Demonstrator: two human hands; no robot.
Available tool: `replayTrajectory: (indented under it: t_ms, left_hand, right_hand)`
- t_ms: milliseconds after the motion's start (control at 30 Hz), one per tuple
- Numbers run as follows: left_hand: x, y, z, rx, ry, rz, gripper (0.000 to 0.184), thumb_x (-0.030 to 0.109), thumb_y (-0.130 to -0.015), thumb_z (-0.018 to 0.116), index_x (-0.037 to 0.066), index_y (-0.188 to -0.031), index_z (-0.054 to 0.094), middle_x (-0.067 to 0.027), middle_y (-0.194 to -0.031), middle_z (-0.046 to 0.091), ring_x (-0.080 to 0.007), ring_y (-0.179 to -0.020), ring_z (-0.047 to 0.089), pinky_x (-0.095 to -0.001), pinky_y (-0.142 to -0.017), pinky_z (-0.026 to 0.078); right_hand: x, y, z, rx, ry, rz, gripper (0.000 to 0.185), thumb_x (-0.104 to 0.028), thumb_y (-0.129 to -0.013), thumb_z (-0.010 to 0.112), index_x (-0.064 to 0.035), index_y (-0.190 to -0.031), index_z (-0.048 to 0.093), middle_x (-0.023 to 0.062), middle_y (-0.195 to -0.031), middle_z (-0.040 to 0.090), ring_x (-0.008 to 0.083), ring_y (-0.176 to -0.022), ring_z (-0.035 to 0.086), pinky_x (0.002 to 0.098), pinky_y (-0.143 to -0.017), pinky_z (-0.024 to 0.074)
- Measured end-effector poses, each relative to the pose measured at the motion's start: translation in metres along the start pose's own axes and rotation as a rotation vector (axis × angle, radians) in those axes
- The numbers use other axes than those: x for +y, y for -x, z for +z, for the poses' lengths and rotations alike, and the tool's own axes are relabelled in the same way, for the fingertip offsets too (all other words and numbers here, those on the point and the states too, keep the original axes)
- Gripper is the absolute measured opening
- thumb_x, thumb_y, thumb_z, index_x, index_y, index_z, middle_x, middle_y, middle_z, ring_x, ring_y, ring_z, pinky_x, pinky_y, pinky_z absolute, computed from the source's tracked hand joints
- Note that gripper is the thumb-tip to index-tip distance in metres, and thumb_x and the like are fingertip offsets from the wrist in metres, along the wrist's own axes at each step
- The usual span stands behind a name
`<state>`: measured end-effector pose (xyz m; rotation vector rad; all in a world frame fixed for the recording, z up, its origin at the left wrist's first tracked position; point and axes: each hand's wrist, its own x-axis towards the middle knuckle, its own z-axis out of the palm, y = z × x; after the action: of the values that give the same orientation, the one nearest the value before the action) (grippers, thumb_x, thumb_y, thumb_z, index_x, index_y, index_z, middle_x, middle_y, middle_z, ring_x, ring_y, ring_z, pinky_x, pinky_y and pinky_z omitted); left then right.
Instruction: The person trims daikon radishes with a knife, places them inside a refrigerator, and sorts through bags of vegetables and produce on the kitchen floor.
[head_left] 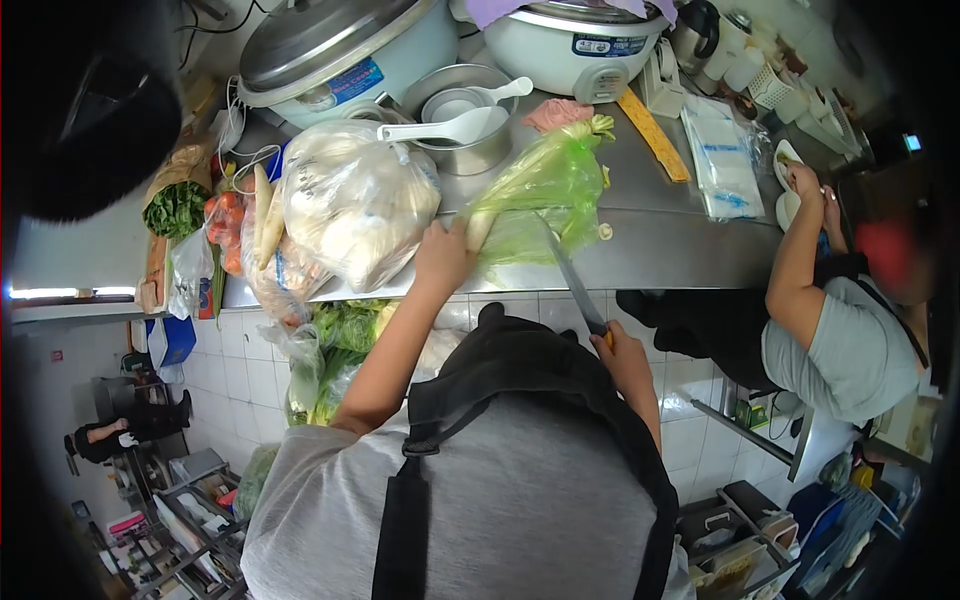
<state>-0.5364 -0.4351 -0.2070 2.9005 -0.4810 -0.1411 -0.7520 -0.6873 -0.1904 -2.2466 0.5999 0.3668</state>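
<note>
My left hand (443,260) is closed on the lower left end of a green plastic bag (545,190) with pale green stalks in it, lying on the steel counter (690,250). In my right hand (622,355), at the counter's front edge, is a long knife (575,282) held by its yellow and black handle. The blade points up and left, its tip at the bag's lower part. Just left of my left hand stands a large clear bag of white items (350,200).
Behind are two big cookers (350,60) (575,50), a steel pot with white ladles (470,150), a pink cloth (557,115) and a yellow strip (653,135). Tomatoes (228,225) and leafy greens (180,208) lie left. A co-worker (840,330) stands right; another person (130,430) is far left.
</note>
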Motion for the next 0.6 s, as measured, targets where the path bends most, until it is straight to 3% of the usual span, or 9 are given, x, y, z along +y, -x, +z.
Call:
replayTrajectory:
  t_ms: [133, 167, 267, 367, 467, 600]
  left_hand:
    - [0.027, -0.012, 0.007, 0.009, -0.058, -0.012, 0.043, 0.031, -0.078, 0.064, -0.001, -0.105, 0.057, -0.0241, -0.105, 0.054, -0.0361, -0.099, 0.059, -0.0442, -0.082, 0.051]
    - [0.021, -0.023, 0.024, 0.058, -0.064, -0.004, 0.048, 0.037, -0.077, 0.065, -0.001, -0.105, 0.058, -0.0228, -0.096, 0.06, -0.0341, -0.094, 0.062, -0.0441, -0.08, 0.052]
    - [0.02, -0.04, 0.013, -0.14, -0.055, -0.075, 0.054, 0.043, -0.074, 0.071, 0.0, -0.104, 0.057, -0.019, -0.096, 0.064, -0.0334, -0.09, 0.065, -0.0417, -0.076, 0.053]
    - [0.019, -0.04, -0.021, -0.181, 0.067, -0.063, 0.06, 0.051, -0.075, 0.067, -0.002, -0.102, 0.06, -0.0222, -0.09, 0.067, -0.0352, -0.089, 0.066, -0.0436, -0.076, 0.053]
    - [0.023, -0.043, -0.054, -0.264, 0.228, -0.031, 0.059, 0.05, -0.075, 0.066, -0.005, -0.095, 0.064, -0.0243, -0.088, 0.067, -0.0387, -0.084, 0.065, -0.0432, -0.077, 0.05]
    - [0.017, -0.054, -0.064, -0.31, 0.279, -0.028, 0.062, 0.052, -0.077, 0.063, -0.006, -0.1, 0.064, -0.023, -0.089, 0.067, -0.0364, -0.087, 0.065, -0.0412, -0.078, 0.05]
  right_hand:
    - [0.002, -0.003, 0.002, 0.005, 0.0, -0.104, 0.028, -0.029, -0.089, 0.061, -0.005, -0.101, 0.054, 0.0244, -0.075, 0.062, 0.0459, -0.079, 0.06, 0.0495, -0.066, 0.0467]
    - [0.001, -0.004, 0.002, 0.002, 0.005, -0.126, 0.028, -0.029, -0.09, 0.061, -0.0046, -0.101, 0.053, 0.0243, -0.075, 0.062, 0.0458, -0.078, 0.06, 0.0497, -0.066, 0.0466]
    - [0.004, -0.013, 0.007, -0.025, 0.071, -0.143, 0.027, -0.028, -0.09, 0.059, -0.0032, -0.099, 0.051, 0.0239, -0.076, 0.062, 0.0455, -0.079, 0.06, 0.0509, -0.067, 0.0464]
    - [-0.005, -0.015, 0.003, -0.042, 0.08, -0.144, 0.028, -0.028, -0.091, 0.057, -0.0023, -0.099, 0.05, 0.0242, -0.079, 0.063, 0.045, -0.081, 0.06, 0.0522, -0.07, 0.0462]
    - [-0.002, -0.022, 0.01, -0.043, 0.103, -0.193, 0.028, -0.029, -0.092, 0.056, -0.0022, -0.099, 0.05, 0.0246, -0.081, 0.063, 0.045, -0.082, 0.061, 0.053, -0.072, 0.0461]
    - [-0.006, -0.024, 0.008, -0.032, 0.089, -0.169, 0.029, -0.03, -0.091, 0.055, -0.0026, -0.101, 0.051, 0.0252, -0.083, 0.063, 0.0453, -0.083, 0.061, 0.0533, -0.073, 0.0462]
